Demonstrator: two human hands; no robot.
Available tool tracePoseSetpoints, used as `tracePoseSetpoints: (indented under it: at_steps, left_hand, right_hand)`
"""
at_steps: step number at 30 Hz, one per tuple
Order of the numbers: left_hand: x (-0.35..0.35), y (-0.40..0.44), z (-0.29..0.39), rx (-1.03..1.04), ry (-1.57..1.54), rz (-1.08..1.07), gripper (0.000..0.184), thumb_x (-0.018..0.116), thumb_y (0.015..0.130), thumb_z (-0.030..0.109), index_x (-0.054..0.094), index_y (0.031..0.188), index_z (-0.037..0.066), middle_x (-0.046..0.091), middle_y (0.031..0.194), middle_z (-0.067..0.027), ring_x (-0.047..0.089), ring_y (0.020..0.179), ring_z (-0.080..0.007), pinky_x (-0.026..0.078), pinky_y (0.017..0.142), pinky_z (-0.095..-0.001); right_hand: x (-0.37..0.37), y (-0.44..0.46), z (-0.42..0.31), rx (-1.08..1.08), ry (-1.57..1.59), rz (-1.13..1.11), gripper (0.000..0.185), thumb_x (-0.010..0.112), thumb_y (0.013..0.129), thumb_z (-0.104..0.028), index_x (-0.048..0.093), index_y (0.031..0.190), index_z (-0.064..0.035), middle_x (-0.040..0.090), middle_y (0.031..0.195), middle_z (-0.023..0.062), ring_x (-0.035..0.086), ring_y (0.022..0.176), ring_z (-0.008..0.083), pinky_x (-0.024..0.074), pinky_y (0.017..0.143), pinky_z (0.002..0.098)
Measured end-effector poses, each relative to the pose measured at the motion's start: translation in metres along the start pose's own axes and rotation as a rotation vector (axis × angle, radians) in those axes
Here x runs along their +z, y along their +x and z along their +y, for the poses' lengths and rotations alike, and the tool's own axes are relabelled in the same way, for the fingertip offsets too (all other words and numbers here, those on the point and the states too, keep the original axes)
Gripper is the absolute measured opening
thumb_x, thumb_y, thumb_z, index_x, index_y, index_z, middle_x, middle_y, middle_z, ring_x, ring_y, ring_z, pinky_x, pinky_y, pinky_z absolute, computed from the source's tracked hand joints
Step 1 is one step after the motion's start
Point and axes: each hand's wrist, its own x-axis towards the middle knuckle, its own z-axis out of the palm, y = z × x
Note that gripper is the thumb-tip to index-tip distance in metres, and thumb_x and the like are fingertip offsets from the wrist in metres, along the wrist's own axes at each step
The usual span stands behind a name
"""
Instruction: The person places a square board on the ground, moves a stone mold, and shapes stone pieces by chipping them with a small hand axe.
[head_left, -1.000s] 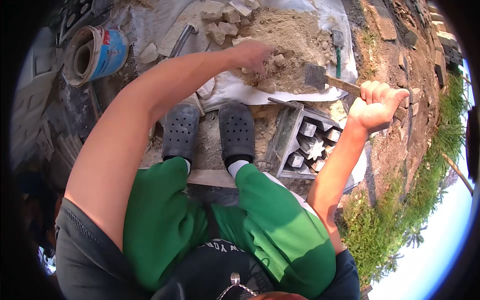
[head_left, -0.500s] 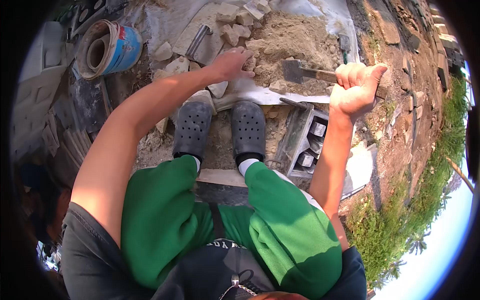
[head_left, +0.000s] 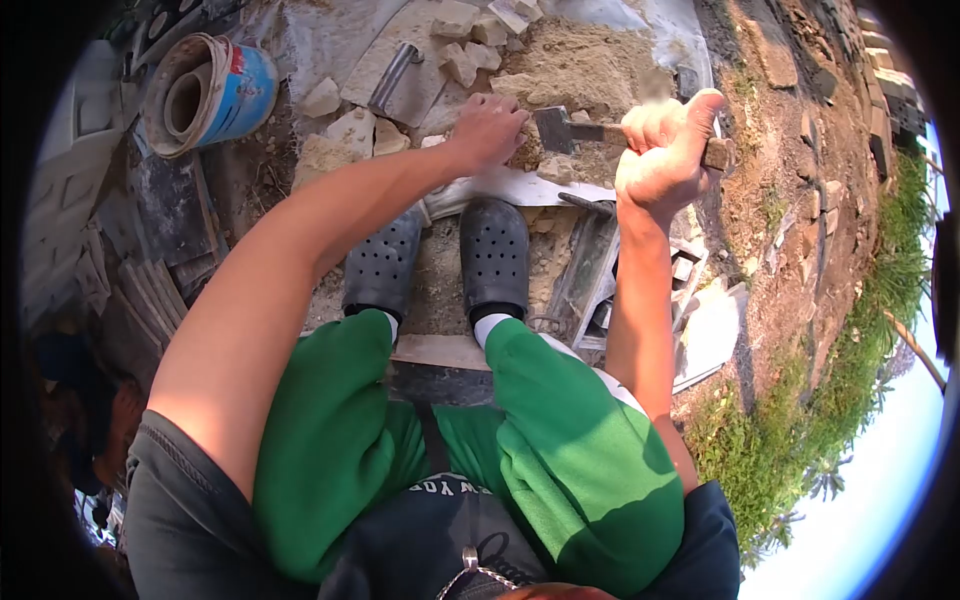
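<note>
My right hand (head_left: pixel 665 150) grips the wooden handle of a hammer (head_left: pixel 555 130), its dark flat-faced head pointing left toward my other hand. The handle's butt sticks out past the thumb side of my fist. My left hand (head_left: pixel 487 132) has its fingers curled down over a stone, mostly hidden beneath them, at the near edge of a sandy rubble heap (head_left: pixel 580 70). The hammer head is a short gap to the right of the left fingertips. Pale broken stones (head_left: pixel 460 62) lie beyond my left hand, beside a metal tube-like piece (head_left: pixel 396 78) on a flat slab.
A blue and white bucket (head_left: pixel 240 95) stands at the left. A crate (head_left: pixel 595 280) holding metal blocks is partly behind my right forearm. My dark clogs (head_left: pixel 495 255) are just short of the heap. Rubble and grass (head_left: pixel 790 430) extend along the right.
My right hand and the hammer have moved left, bringing the hammer head nearer my left hand. My left hand has shifted slightly right, and its fingers now cover the stone more.
</note>
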Motion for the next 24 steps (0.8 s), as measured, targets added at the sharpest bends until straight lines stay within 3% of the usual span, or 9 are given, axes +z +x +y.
tracePoseSetpoints:
  at_steps: [4,6,10,12,13,15,17,19,24]
  left_hand:
    - [-0.002,0.011,-0.003,-0.006,0.072,-0.174,0.015,0.057,0.084,0.020,0.069,0.085,0.011,0.064,0.102,-0.0095,0.060,0.104,-0.0251,0.041,0.087,-0.0417]
    - [-0.004,0.018,-0.005,0.026,0.132,-0.305,0.019,0.062,0.081,0.019,0.068,0.097,0.010,0.062,0.102,-0.0108,0.060,0.101,-0.0256,0.043,0.085,-0.0399]
    - [-0.015,0.019,-0.014,0.115,0.127,-0.283,0.020,0.058,0.082,0.016,0.067,0.099,0.009,0.061,0.105,-0.0121,0.061,0.099,-0.0287,0.046,0.083,-0.0420]
    - [-0.023,0.014,-0.019,-0.221,0.055,-0.113,0.027,0.059,0.083,0.014,0.064,0.108,0.008,0.060,0.108,-0.0137,0.060,0.102,-0.0307,0.048,0.084,-0.0446]
    - [-0.025,0.009,-0.029,-0.219,0.055,-0.122,0.027,0.059,0.083,0.014,0.064,0.108,0.008,0.060,0.108,-0.0137,0.060,0.102,-0.0307,0.048,0.084,-0.0446]
    - [-0.032,0.002,-0.047,0.027,0.180,-0.014,0.035,0.061,0.084,0.016,0.058,0.118,0.008,0.057,0.114,-0.0131,0.058,0.107,-0.0316,0.049,0.086,-0.0463]
    - [-0.039,0.000,-0.042,0.076,0.133,-0.035,0.038,0.063,0.084,0.020,0.058,0.119,0.008,0.056,0.117,-0.0130,0.056,0.110,-0.0317,0.049,0.087,-0.0456]
    - [-0.039,-0.006,-0.036,0.122,0.084,-0.050,0.041,0.066,0.084,0.024,0.057,0.120,0.007,0.055,0.121,-0.0128,0.054,0.114,-0.0319,0.049,0.089,-0.0448]
    - [-0.010,-0.025,-0.035,0.084,0.031,-0.026,0.061,0.072,0.078,0.035,0.050,0.124,0.003,0.051,0.127,-0.0167,0.050,0.119,-0.0345,0.046,0.096,-0.0432]
  right_hand:
    - [-0.015,-0.005,0.038,0.008,0.020,0.054,0.058,0.053,0.100,-0.033,0.026,0.052,-0.0135,0.029,0.047,-0.0040,0.023,0.041,0.0088,0.0185,0.041,0.0285]
    - [-0.020,-0.001,0.039,0.021,0.060,0.063,0.058,0.054,0.100,-0.033,0.026,0.052,-0.0137,0.029,0.047,-0.0040,0.023,0.041,0.0088,0.0183,0.041,0.0286]
    - [-0.032,0.012,0.025,0.039,0.103,0.071,0.058,0.053,0.100,-0.034,0.026,0.052,-0.0144,0.028,0.047,-0.0038,0.023,0.040,0.0093,0.0179,0.041,0.0286]
    - [-0.041,0.015,0.017,0.014,0.164,0.022,0.058,0.052,0.100,-0.036,0.027,0.052,-0.0142,0.028,0.046,-0.0036,0.023,0.040,0.0096,0.0184,0.041,0.0284]
    - [-0.031,0.013,0.000,0.019,-0.004,0.049,0.061,0.043,0.099,-0.050,0.024,0.053,-0.0162,0.017,0.050,-0.0040,0.014,0.044,0.0116,0.0154,0.046,0.0296]
    - [-0.023,0.015,-0.022,-0.013,0.000,0.000,0.060,0.043,0.100,-0.049,0.023,0.054,-0.0164,0.017,0.049,-0.0037,0.013,0.044,0.0115,0.0161,0.045,0.0298]
    - [-0.009,0.013,-0.043,-0.022,-0.013,0.010,0.059,0.043,0.100,-0.049,0.024,0.054,-0.0164,0.017,0.049,-0.0037,0.013,0.044,0.0115,0.0162,0.045,0.0299]
    - [-0.003,0.012,-0.051,-0.082,0.124,-0.010,0.059,0.053,0.100,-0.033,0.029,0.050,-0.0131,0.027,0.045,-0.0034,0.023,0.038,0.0096,0.0189,0.040,0.0283]
    - [-0.007,0.002,0.020,0.031,0.108,-0.005,0.052,0.054,0.099,-0.024,0.035,0.052,-0.0104,0.034,0.047,-0.0027,0.031,0.041,0.0092,0.0244,0.041,0.0285]
